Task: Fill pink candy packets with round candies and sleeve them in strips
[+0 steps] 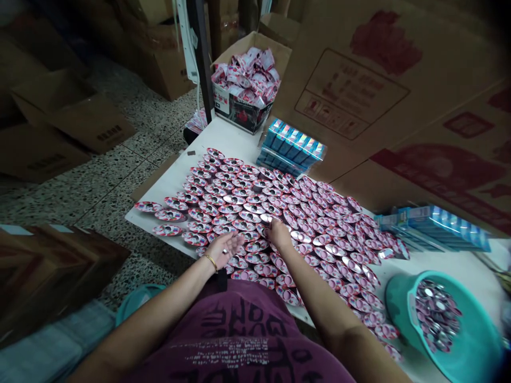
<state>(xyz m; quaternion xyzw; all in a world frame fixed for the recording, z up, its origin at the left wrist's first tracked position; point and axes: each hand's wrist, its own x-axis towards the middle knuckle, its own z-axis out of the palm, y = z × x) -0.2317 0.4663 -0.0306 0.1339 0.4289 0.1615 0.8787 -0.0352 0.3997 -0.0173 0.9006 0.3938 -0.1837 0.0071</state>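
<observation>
Many oval printed cards (227, 208), red, white and pink, stand in tight rows over the white table. Those on the left have dark round centres; many toward the right have pink round centres. My left hand (225, 248), with a gold bracelet at the wrist, is turned palm up over the near rows, fingers loosely cupped. A small shiny piece (224, 251) shows in its palm. Just right of it, my right hand (278, 233) is closed, its fingertips down at a card in the middle rows. Whatever those fingers pinch is hidden.
A teal tub (407, 303) at the right holds small shiny and pink round pieces (437, 314). Blue boxed packs (293, 146) stand behind the cards, more (443, 226) at the right. A carton (243, 114) of printed packets is at the far corner. A large carton (359, 85) leans behind.
</observation>
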